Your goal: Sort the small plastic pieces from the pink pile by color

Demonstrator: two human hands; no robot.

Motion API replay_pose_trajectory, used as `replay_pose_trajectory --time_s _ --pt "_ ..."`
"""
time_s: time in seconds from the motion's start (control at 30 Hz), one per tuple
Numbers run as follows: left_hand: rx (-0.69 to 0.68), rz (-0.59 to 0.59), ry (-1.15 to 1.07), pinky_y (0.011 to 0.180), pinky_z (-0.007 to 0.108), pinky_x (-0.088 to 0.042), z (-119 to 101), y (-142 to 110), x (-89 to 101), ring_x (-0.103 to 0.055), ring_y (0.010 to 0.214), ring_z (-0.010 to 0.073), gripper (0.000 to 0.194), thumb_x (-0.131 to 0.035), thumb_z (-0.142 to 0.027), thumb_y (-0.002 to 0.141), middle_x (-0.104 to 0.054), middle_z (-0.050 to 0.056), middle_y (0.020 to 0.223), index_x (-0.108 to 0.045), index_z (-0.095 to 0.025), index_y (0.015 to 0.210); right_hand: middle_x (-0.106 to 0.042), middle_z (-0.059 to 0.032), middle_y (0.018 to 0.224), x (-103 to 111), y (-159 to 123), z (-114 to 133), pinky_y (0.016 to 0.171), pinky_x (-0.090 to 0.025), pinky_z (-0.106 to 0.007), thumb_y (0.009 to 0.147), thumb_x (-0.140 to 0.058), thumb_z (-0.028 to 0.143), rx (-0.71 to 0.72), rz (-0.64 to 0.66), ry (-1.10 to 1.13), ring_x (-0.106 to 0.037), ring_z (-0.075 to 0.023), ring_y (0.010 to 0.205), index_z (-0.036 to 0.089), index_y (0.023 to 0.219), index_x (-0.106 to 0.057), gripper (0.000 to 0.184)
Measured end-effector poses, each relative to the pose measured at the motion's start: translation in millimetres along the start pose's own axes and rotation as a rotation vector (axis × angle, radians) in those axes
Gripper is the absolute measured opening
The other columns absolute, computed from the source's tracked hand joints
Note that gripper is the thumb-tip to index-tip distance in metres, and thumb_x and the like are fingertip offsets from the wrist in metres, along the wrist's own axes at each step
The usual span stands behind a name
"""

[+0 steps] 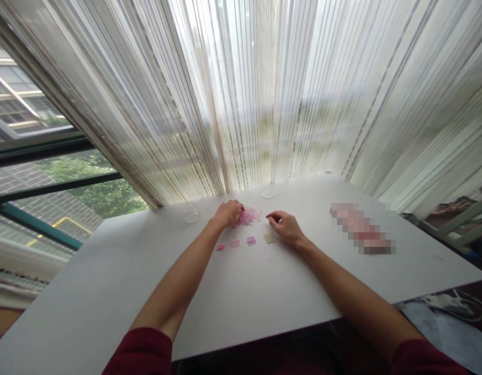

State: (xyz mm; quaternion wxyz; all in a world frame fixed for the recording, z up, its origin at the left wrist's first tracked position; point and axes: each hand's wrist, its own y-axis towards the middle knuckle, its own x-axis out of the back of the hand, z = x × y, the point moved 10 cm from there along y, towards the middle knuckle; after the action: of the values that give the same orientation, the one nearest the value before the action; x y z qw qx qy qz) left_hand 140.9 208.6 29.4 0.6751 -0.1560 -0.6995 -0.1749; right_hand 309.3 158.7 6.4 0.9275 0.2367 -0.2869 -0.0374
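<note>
A loose pile of small, thin pink and purple pieces lies on the white table. At its left edge is my left hand, fingers curled down against the pieces; what they grip is hidden. To the right of the pile my right hand hovers or rests with thumb and fingers pinched together, and anything between them is too small to name. In front of the pile sit a red cluster, a pale pink cluster, a purple cluster and a yellowish cluster of similar pieces.
A clear round dish stands behind the pile, and clear containers are at the left. A blurred-out pink and red object lies at the right. Striped sheer curtains hang along the table's far edge.
</note>
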Motion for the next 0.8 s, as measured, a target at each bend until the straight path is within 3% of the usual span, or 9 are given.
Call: replay_pose_trajectory --time_s 0.4,0.8 --pt "-0.017 -0.034 0.033 0.078 0.027 -0.047 9.7 -9.9 28.9 -0.064 0.085 0.0181 0.021 -0.055 -0.026 0.088 -0.070 0.005 0.100 -0.073 -0.021 0.099 -0.069 -0.0030 0.076 -1.6 1.2 -1.3 0.070 -0.048 -0.026 0.080 -0.055 0.020 -0.036 0.014 0.004 -0.060 -0.0138 0.067 0.018 0.086 -0.074 0.019" --pt "0.011 -0.079 -0.085 0.068 0.025 -0.046 23.7 -17.5 31.2 -0.063 0.076 0.0175 0.021 -0.056 -0.029 0.088 -0.072 0.004 0.090 -0.074 -0.021 0.095 -0.069 -0.0017 0.074 -2.4 0.9 -1.5 0.068 -0.049 -0.026 0.078 -0.055 0.019 -0.017 0.009 0.005 -0.060 -0.0135 0.065 0.020 0.083 -0.073 0.019"
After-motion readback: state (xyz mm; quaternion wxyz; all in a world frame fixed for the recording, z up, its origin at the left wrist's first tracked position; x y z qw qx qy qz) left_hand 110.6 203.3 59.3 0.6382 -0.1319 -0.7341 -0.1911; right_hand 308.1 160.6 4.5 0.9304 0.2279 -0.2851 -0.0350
